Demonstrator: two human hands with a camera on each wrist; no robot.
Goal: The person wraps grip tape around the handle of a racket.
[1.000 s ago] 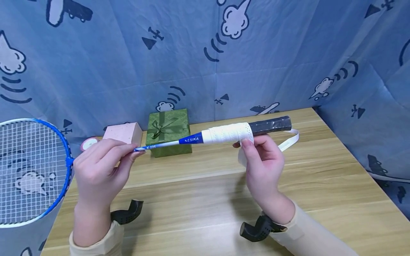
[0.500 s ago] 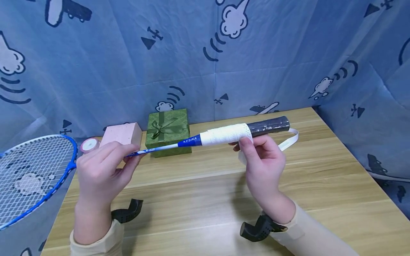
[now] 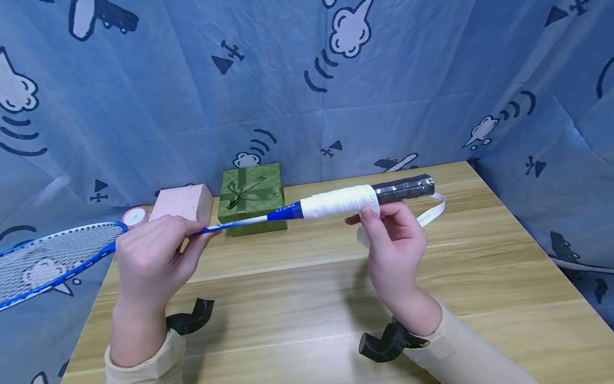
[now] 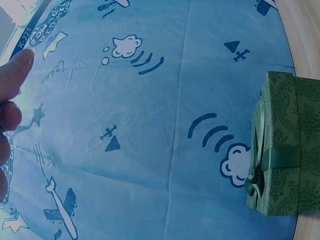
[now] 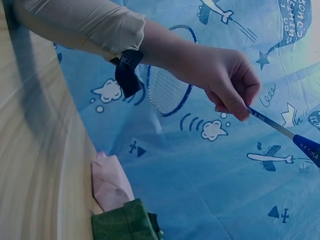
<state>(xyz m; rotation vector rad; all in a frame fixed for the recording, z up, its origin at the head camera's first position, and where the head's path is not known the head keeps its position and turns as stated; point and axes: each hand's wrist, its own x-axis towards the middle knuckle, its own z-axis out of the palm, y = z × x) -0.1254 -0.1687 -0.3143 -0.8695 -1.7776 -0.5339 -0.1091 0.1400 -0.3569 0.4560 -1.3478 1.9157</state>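
Note:
A badminton racket (image 3: 285, 212) is held above the table, its strung head (image 3: 62, 261) at the left and seen at a slant. My left hand (image 3: 153, 261) pinches its thin blue-and-white shaft between thumb and fingers; the right wrist view shows this pinch on the shaft (image 5: 272, 122) too. White perforated grip tape (image 3: 336, 201) wraps the handle's inner part, while the black handle end (image 3: 405, 188) is bare. With thumb and fingers, my right hand (image 3: 397, 250) pinches the tape at the wrap's outer edge. A loose tape strip (image 3: 431, 210) loops out behind that hand.
On the wooden table (image 3: 288, 314), a green gift box (image 3: 251, 186) with a bow stands behind the racket. Left of it are a pink box (image 3: 182, 202) and a small pink-and-white roll (image 3: 135, 216). A patterned blue curtain (image 3: 297, 80) hangs behind.
The racket has turned about its long axis, so its head looks much narrower and the handle lettering has rolled upward. My left hand shifted slightly; the right hand stays nearly in place.

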